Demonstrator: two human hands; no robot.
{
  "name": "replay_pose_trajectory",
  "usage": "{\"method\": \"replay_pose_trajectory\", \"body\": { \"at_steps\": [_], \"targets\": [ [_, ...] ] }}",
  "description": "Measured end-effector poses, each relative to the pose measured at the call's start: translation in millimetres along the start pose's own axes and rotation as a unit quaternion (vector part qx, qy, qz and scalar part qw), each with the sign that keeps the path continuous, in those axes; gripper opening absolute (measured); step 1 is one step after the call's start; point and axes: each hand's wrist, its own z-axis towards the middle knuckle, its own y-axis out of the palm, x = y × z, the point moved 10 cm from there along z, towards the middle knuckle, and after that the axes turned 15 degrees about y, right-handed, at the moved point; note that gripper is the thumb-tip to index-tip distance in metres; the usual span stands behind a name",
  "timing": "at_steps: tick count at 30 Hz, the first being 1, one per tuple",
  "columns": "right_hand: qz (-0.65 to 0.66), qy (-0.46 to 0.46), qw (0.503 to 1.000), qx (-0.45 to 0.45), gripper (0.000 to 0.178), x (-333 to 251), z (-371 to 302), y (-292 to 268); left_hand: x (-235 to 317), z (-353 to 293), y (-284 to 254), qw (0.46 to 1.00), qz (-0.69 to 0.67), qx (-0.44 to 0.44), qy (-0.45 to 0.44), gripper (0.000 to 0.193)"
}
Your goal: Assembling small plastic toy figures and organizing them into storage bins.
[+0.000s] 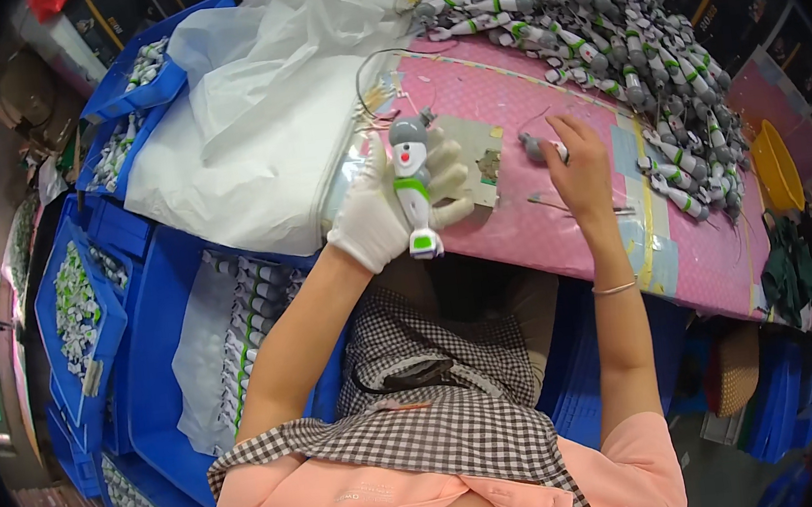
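Observation:
A white cotton glove covers my left hand (400, 195), which is held palm up above the near table edge. Across its palm lies a toy limb (410, 189) with a grey rounded top, a red dot, a green band and a white foot; the gloved fingers curl partly behind it. To the right, the fingers of my bare right hand (575, 161) close on a small grey and white toy part (536, 149) at the pink tabletop. A grey metal box (478, 157) stands between the hands, partly hidden by the glove. A thin rod-like tool (559, 206) lies below my right hand.
A large heap of similar toy limbs (622, 53) covers the table's far right. White plastic sheeting (244, 122) drapes over the left side. Blue bins (150, 310) with toy parts stand at the left. A yellow basket (775, 165) sits at the right edge.

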Motion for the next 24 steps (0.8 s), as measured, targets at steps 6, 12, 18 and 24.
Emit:
{"method": "replay_pose_trajectory", "body": {
  "at_steps": [6, 12, 18, 24],
  "targets": [
    [0.604, 0.424, 0.592, -0.324, 0.032, -7.8, -42.5, 53.6, -50.0, -37.5, -15.0, 0.987, 0.122, 0.061, -0.082, 0.073],
    [0.634, 0.462, 0.540, -0.306, 0.031, -1.0, -61.3, 41.8, -82.7, -68.6, -29.1, 0.972, 0.125, 0.107, -0.170, 0.069],
    [0.632, 0.491, 0.520, -0.299, 0.027, -4.5, -74.6, 39.5, -84.2, -78.9, -42.0, 0.938, 0.295, 0.057, -0.171, 0.059],
    [0.539, 0.444, 0.641, -0.320, 0.018, 10.2, -74.3, 61.1, -57.8, -65.8, -34.0, 0.768, 0.639, 0.020, -0.043, 0.044]
  ]
}}
